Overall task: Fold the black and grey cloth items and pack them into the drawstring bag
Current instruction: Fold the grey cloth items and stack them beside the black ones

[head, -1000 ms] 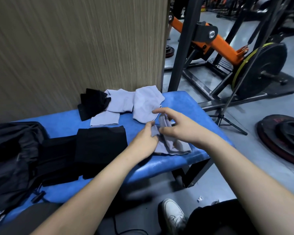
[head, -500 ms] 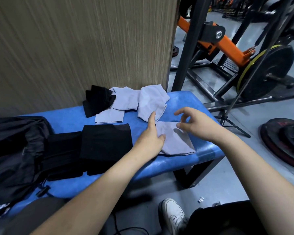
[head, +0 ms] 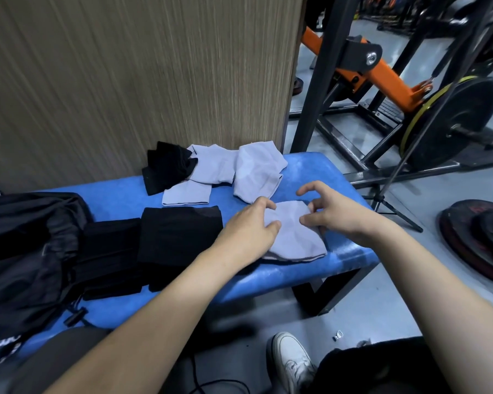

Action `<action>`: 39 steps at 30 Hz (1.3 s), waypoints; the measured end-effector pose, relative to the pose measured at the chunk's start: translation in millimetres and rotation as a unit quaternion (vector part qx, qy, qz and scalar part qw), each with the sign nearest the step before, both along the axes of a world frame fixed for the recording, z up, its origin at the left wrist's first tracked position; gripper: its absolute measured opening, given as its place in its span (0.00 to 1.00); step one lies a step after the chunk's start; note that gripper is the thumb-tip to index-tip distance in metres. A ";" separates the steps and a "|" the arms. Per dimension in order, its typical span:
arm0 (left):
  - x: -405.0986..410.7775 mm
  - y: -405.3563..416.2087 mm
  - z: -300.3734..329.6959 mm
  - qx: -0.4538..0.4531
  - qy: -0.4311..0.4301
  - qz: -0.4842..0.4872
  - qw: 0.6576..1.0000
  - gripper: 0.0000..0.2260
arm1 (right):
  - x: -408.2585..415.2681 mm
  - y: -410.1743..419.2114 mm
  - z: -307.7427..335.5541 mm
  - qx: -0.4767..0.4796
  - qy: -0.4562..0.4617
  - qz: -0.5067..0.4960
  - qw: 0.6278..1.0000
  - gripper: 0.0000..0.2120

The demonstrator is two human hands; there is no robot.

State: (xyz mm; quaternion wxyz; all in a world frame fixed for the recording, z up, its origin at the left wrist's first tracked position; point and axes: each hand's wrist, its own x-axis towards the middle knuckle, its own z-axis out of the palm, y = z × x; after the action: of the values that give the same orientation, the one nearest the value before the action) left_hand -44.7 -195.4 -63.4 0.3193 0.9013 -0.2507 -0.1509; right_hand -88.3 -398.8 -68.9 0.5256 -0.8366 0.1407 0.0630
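Observation:
A folded grey cloth (head: pixel 292 237) lies flat near the right end of the blue bench (head: pixel 319 177). My left hand (head: pixel 248 226) rests on its left edge, fingers spread. My right hand (head: pixel 333 209) hovers at its right edge with curled fingers, the fingertips touching the cloth; whether they pinch it is unclear. Folded black cloths (head: pixel 180 237) lie to the left of the grey one. Several unfolded grey cloths (head: pixel 256 169) and a crumpled black cloth (head: pixel 165 166) sit at the bench's back. The black drawstring bag (head: pixel 23 251) lies at the far left.
A wood-grain wall panel (head: pixel 140 75) stands behind the bench. Gym frames and a weight plate (head: pixel 450 123) stand to the right, with more plates (head: pixel 481 237) on the floor. A tripod leg (head: pixel 393 211) stands by the bench's right end. My white shoe (head: pixel 291 359) is below.
The grey cloth I held up and folded a second ago now lies flat on the bench. Both hands have come down to its two sides.

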 end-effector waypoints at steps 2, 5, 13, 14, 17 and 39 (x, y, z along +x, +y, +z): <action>2.6 3.7 3.6 0.037 -0.045 0.006 0.998 0.16 | 1.6 0.1 0.3 0.008 -0.004 -0.001 1.000 0.19; 7.0 7.6 8.6 0.078 -0.091 0.021 0.993 0.19 | 4.9 1.0 0.2 -0.001 -0.014 0.008 1.000 0.17; 17.7 15.8 5.1 0.183 -0.191 0.007 0.964 0.21 | 10.5 11.2 -6.8 -0.067 -0.016 0.036 0.997 0.13; 18.2 16.4 3.6 0.190 -0.195 0.004 0.962 0.21 | 11.5 13.1 -7.5 -0.079 -0.013 0.039 0.996 0.13; 18.9 17.6 0.3 0.221 -0.206 -0.003 0.953 0.22 | 14.8 15.4 -9.9 -0.134 -0.003 0.056 0.989 0.12; 35.5 10.7 -7.9 0.206 -0.211 -0.032 0.955 0.22 | 44.6 9.9 -18.0 -0.236 -0.045 -0.006 0.971 0.04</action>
State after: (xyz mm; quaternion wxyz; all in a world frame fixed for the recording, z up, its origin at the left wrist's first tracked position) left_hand -9.2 -184.7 -71.3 0.0618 0.9505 -0.3041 -0.0159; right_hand -43.7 -388.9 -86.8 0.3198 -0.9380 0.1332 -0.0127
